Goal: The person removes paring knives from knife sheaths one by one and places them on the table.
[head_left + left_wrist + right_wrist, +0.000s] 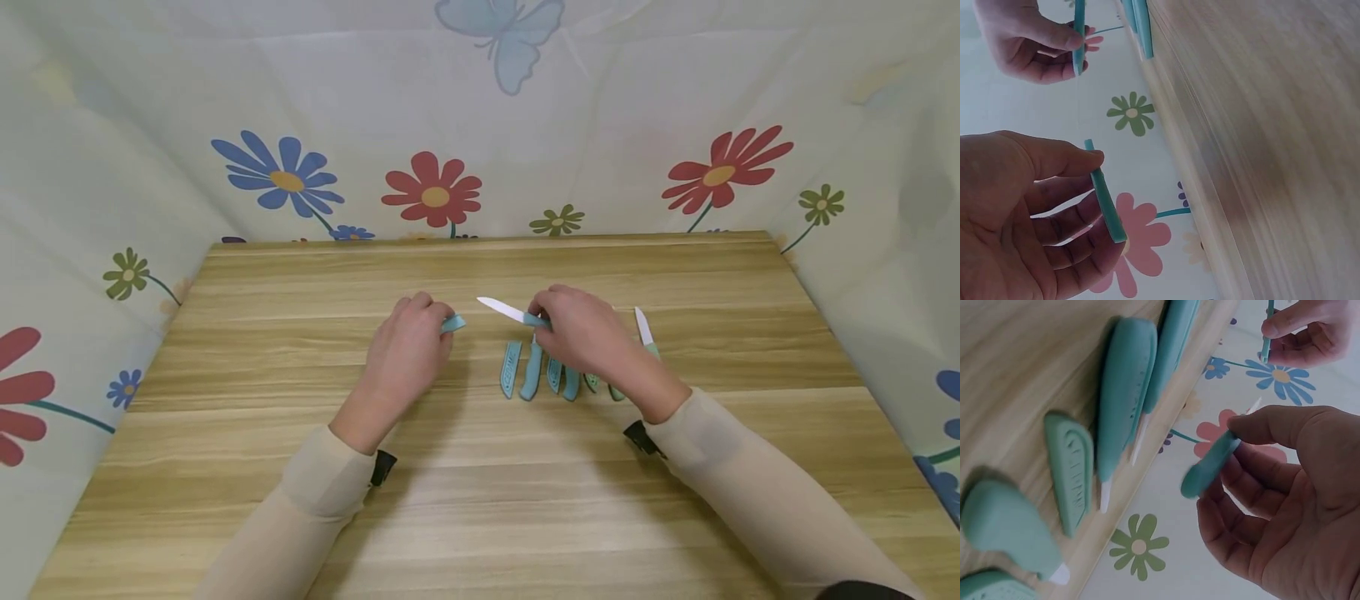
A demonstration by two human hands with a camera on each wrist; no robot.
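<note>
My left hand (408, 346) pinches a light blue blade sheath (1107, 206) between thumb and fingers, above the table. Opposite it, my right hand (581, 329) grips a knife by its blue handle (1210, 465). That knife's white blade (501, 308) is bare and points left toward the sheath, with a gap between them. Below the right hand lie a blue sheath (511, 369), a blue-handled knife (532, 372), a second blue sheath (554, 376) and another blue-handled knife (572, 384). The right hand and forearm hide parts of this row.
A green sheath (1071, 472) and a green-handled knife (1013, 525) lie farther right in the row. Another white blade (643, 326) with a green handle shows beyond the right forearm. The wooden table (262, 333) ends at a flowered cloth (600, 125) behind and on both sides.
</note>
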